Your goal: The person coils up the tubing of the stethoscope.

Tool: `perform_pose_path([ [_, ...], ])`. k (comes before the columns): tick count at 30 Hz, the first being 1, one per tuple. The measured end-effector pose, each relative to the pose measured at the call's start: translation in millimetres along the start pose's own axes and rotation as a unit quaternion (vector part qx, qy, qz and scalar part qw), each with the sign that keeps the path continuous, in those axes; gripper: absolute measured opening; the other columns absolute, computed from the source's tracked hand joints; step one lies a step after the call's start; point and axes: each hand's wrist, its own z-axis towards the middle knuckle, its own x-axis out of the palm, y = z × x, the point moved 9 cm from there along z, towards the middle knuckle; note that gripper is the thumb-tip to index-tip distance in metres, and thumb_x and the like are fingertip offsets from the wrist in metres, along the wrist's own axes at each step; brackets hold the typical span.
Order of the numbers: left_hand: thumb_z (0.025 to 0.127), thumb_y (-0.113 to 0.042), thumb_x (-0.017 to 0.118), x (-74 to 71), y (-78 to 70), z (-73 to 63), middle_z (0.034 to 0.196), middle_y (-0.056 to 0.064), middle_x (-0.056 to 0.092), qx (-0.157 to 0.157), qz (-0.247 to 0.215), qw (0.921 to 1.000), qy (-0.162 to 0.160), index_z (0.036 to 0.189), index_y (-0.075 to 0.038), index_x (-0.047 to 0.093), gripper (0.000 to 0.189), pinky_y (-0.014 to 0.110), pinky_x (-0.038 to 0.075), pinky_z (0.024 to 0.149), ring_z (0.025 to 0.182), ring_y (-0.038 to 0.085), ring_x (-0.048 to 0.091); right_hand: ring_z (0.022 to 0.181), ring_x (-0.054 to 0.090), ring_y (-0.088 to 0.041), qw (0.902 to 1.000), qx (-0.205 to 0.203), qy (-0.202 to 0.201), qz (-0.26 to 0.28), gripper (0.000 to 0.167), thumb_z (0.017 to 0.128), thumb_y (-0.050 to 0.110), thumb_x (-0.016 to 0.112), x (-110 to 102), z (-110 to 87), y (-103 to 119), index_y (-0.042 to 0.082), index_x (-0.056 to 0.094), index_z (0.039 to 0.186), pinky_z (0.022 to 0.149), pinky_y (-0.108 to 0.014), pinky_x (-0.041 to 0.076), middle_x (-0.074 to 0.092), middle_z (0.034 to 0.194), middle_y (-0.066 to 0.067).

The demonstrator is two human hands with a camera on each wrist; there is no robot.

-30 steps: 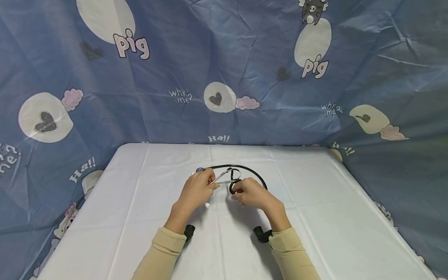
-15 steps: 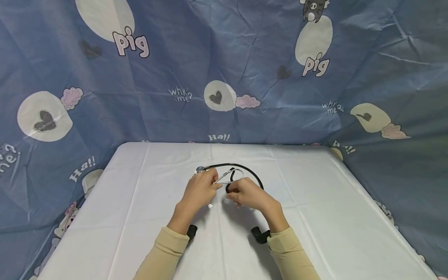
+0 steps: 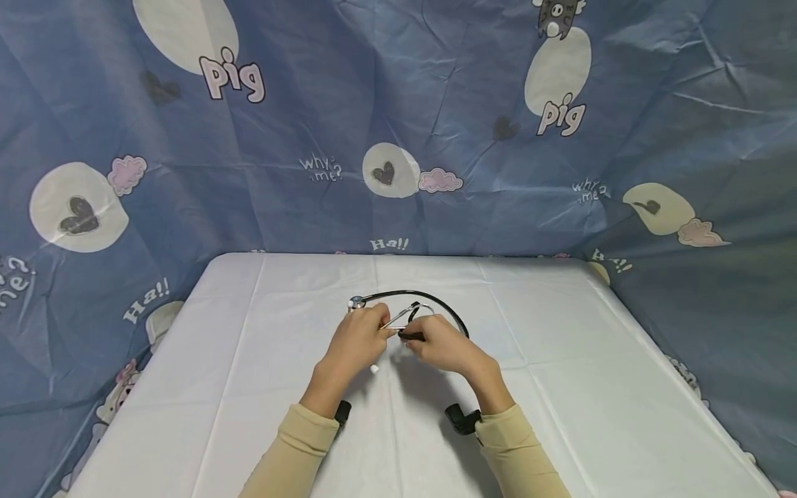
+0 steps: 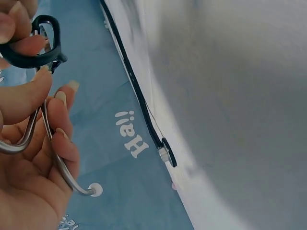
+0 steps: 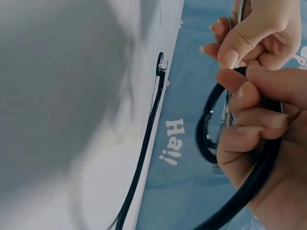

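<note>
A stethoscope with black tubing (image 3: 429, 297) and metal ear tubes (image 4: 58, 160) is held above the white table. My left hand (image 3: 355, 342) has its fingers curled around the metal ear tubes; a white ear tip (image 4: 96, 189) pokes out below them. In the right wrist view my right hand (image 5: 261, 148) grips the black tubing close to where it meets the metal, thumb and index finger pinching it near the left thumb. The tubing loops behind both hands to the round chest piece (image 3: 357, 301), which lies on the table. Part of the ear tubes is hidden by my fingers.
The white cloth-covered table (image 3: 299, 290) spreads around both hands. Beyond its back edge hangs a blue printed curtain (image 3: 299, 207). A small black wrist camera (image 3: 463, 420) is strapped near the right sleeve.
My right hand has shifted slightly left, toward the left hand, and its fingers have closed in on the tubing. My left hand has moved only slightly right.
</note>
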Motion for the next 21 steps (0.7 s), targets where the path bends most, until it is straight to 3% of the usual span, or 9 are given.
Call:
perform_pose_path([
  [5, 0.089, -0.018, 0.074, 0.6, -1.9, 0.4, 0.069, -0.005, 0.059, 0.010, -0.008, 0.9999, 0.009, 0.076, -0.018, 0.061, 0.019, 0.029, 0.040, 0.060, 0.062, 0.011, 0.049, 0.066, 0.051, -0.005, 0.9997, -0.008, -0.022, -0.004, 0.011, 0.093, 0.010, 0.065, -6.9, 0.0, 1.5, 0.014, 0.072, 0.086, 0.063, -0.022, 0.045, 0.063, 0.074, 0.004],
  [9, 0.087, -0.020, 0.076, 1.2, -3.8, 0.8, 0.063, -0.007, 0.052, 0.010, -0.009, 0.9997, 0.018, 0.070, -0.020, 0.058, 0.025, 0.028, 0.038, 0.059, 0.060, 0.011, 0.046, 0.068, 0.053, -0.006, 0.9994, -0.013, -0.033, 0.003, 0.010, 0.093, 0.010, 0.066, -11.8, -0.9, 0.0, 0.015, 0.073, 0.086, 0.065, -0.022, 0.046, 0.068, 0.079, 0.000],
  [16, 0.090, -0.028, 0.073, 17.8, -15.6, -0.9, 0.057, -0.010, 0.036, 0.037, -0.031, 0.9952, 0.085, 0.067, -0.022, 0.055, 0.029, 0.022, 0.031, 0.053, 0.055, 0.005, 0.038, 0.072, 0.059, -0.005, 0.9949, -0.037, -0.084, 0.042, 0.008, 0.087, 0.004, 0.072, -27.3, -5.1, -5.2, 0.009, 0.076, 0.090, 0.065, -0.023, 0.052, 0.072, 0.086, 0.000],
  [21, 0.089, -0.028, 0.074, 18.8, -22.5, -2.0, 0.057, -0.011, 0.035, 0.057, -0.044, 0.9938, 0.085, 0.067, -0.022, 0.054, 0.030, 0.021, 0.030, 0.052, 0.054, 0.004, 0.037, 0.076, 0.060, -0.006, 0.9919, -0.034, -0.107, 0.060, 0.008, 0.084, 0.002, 0.074, -33.6, -6.5, -12.3, 0.007, 0.077, 0.089, 0.068, -0.023, 0.052, 0.071, 0.085, -0.001],
])
